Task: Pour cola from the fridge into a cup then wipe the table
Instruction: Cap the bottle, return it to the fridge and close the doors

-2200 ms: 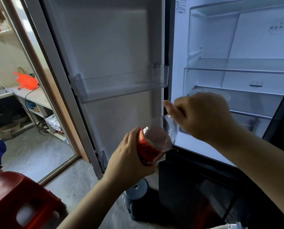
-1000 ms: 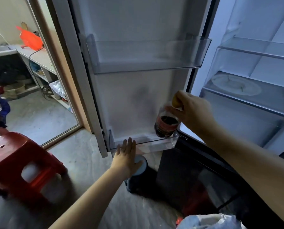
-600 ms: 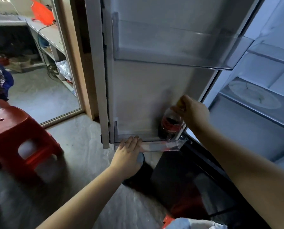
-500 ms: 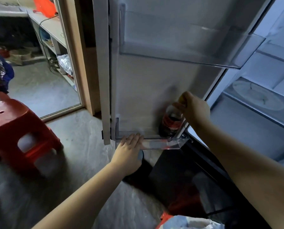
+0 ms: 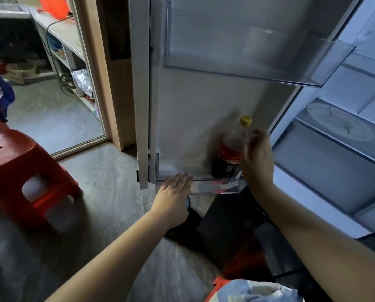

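Bracing the lower door bin point(image 5: 215, 189) with the left hand point(image 5: 173, 194); fingers straight and pressed together, laid flat over the clear front lip, gripping nothing; most likely placed there to keep the open fridge door point(image 5: 193, 105) from swinging while the other arm works.

Finding the cola bottle point(image 5: 228, 158) upright at the right end of that same bin, the end nearest the fridge cabinet; yellow cap on top, red label round the middle, dark drink only in the lower part; a sensible spot, fenced by the bin wall in front and the door panel behind, so unlikely to tip.

Reaching in with the right hand point(image 5: 258, 160), close beside the bottle's clear shoulder and below the cap; fingers point(image 5: 255, 136) loosely curved toward the plastic; too blurred to tell whether touching it, pinching it, or just apart from it; cap not covered by the hand.

Noting a red stool point(image 5: 18, 162) on the floor, well apart to the left; a pale plate point(image 5: 339, 125) on a glass shelf inside the cabinet at right; a bundled cloth point(image 5: 254, 289) at the bottom edge, possibly meant for the wiping.

Seeing neither cup nor table from here; judging only that the fridge part of the job is in hand; unable to place pouring or wiping from this view.
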